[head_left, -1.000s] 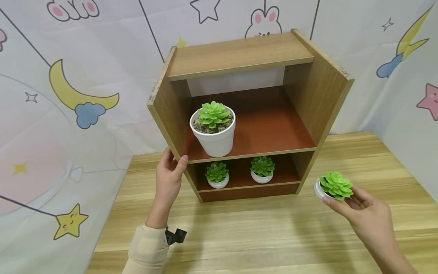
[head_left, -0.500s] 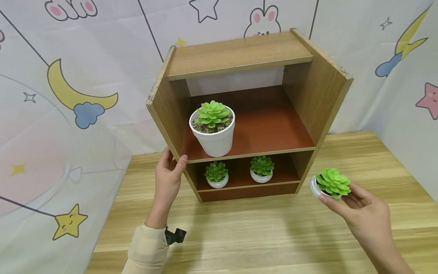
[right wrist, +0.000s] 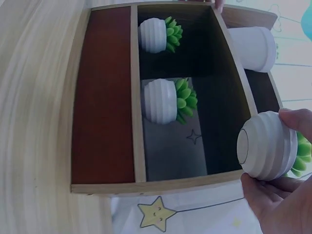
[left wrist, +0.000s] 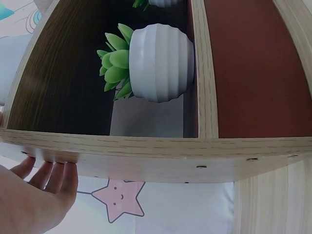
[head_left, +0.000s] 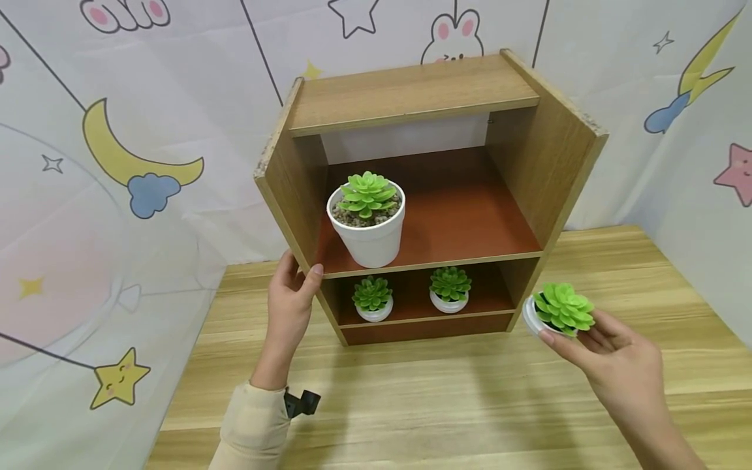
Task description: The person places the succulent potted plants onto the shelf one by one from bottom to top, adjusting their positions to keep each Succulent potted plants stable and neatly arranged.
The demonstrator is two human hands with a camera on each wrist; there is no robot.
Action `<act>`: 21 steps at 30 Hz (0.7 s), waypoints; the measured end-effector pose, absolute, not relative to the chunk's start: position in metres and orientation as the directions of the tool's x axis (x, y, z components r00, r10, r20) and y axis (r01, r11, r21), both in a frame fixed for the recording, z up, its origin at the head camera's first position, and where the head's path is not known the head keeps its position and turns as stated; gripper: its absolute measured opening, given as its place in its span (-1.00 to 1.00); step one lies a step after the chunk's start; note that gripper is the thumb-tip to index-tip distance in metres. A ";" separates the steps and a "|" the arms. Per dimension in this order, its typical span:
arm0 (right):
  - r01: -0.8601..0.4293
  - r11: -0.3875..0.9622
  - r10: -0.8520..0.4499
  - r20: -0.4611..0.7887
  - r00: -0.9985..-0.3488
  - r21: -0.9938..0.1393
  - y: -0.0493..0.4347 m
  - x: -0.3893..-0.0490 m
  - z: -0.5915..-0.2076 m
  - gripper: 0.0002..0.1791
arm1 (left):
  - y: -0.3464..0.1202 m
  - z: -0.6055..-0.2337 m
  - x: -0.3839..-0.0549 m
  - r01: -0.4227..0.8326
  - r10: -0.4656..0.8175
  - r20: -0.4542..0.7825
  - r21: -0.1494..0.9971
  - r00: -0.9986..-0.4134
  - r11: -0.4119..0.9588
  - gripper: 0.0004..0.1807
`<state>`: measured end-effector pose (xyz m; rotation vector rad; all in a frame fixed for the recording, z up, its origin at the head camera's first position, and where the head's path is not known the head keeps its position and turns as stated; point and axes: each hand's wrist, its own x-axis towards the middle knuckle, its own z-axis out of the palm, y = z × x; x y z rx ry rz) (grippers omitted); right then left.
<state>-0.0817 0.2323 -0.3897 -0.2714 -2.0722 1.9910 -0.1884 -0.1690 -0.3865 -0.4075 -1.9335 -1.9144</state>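
Note:
My right hand [head_left: 625, 369] holds a small potted succulent [head_left: 565, 308] by its ridged white pot [right wrist: 268, 145], in the air to the right of the wooden shelf unit [head_left: 405, 117]. Thumb and fingers pinch the pot from both sides near its rim. At the shelf's left panel, my left hand [head_left: 290, 307] grips the edge, thumb in front and fingers [left wrist: 56, 178] on the outer face. A larger white-potted succulent [head_left: 371, 225] stands at the left of the upper level. Two small succulents, one left [head_left: 373, 299] and one right [head_left: 450, 289], stand upright on the lower level.
The shelf unit stands on a wood-grain table [head_left: 411, 398]. Behind and to the sides hangs a pale cloth [head_left: 223, 130] printed with moons, stars and a rabbit. A black strap with a small device [head_left: 302, 403] sits on my left wrist.
My right hand has moved a little left and up with the small succulent, nearer the shelf unit's right side. The left hand keeps its grip on the panel, and the other plants are unmoved.

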 end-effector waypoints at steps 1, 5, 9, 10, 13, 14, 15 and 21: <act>-0.062 0.028 0.306 0.068 -0.950 -0.998 0.230 -0.082 -0.388 -0.24 | -0.169 -0.386 -0.188 0.465 -0.064 0.465 0.885 -0.883 0.023 -0.46; -0.122 0.041 0.310 0.128 -0.942 -0.992 0.222 -0.083 -0.381 -0.26 | -0.169 -0.386 -0.188 0.460 -0.062 0.460 0.888 -0.886 0.018 -0.45; -0.146 0.051 0.322 0.154 -0.934 -0.988 0.216 -0.086 -0.375 -0.28 | -0.168 -0.386 -0.188 0.453 -0.066 0.453 0.891 -0.889 0.012 -0.45; -0.148 0.051 0.324 0.156 -0.933 -0.988 0.215 -0.086 -0.375 -0.28 | -0.168 -0.386 -0.188 0.453 -0.068 0.453 0.891 -0.889 0.011 -0.45; -0.148 0.045 0.337 0.154 -0.929 -0.988 0.211 -0.088 -0.372 -0.28 | -0.168 -0.386 -0.188 0.454 -0.069 0.453 0.891 -0.889 0.004 -0.46; -0.146 0.045 0.342 0.152 -0.927 -0.988 0.209 -0.089 -0.372 -0.28 | -0.168 -0.386 -0.188 0.456 -0.069 0.455 0.890 -0.888 0.004 -0.46; -0.144 0.040 0.347 0.149 -0.926 -0.989 0.208 -0.090 -0.371 -0.28 | -0.168 -0.386 -0.188 0.458 -0.069 0.457 0.889 -0.887 0.005 -0.46; -0.098 0.057 0.386 0.112 -0.915 -0.994 0.199 -0.094 -0.363 -0.26 | -0.168 -0.387 -0.188 0.451 -0.072 0.450 0.892 -0.890 -0.003 -0.45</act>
